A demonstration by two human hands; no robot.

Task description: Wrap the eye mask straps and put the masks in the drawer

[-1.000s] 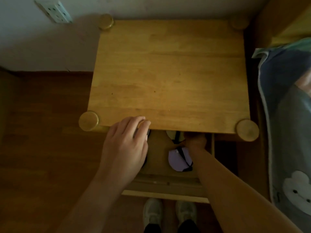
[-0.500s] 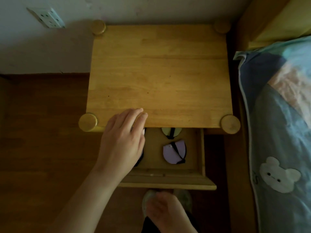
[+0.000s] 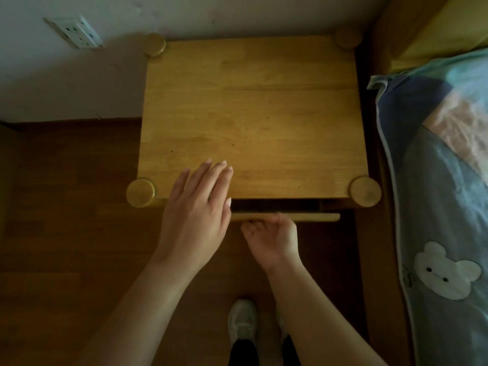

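At six o'clock below the square light-wood counter (image 3: 250, 114), the right hand (image 3: 272, 237), fingers curled, is touching the nearly closed wooden drawer (image 3: 311, 217); the left hand (image 3: 198, 215), fingers spread, is lying flat.

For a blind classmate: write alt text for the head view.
Seen from above, the right hand presses the front of a nearly shut drawer under a bare wooden nightstand; the left hand lies open at its front edge.

Our left hand (image 3: 196, 207) lies flat, palm down, fingers (image 3: 219, 171) extended together and pointing forward. Our right hand (image 3: 272, 235) is curled, palm up, fingers bent inward. Both forearms are bare.
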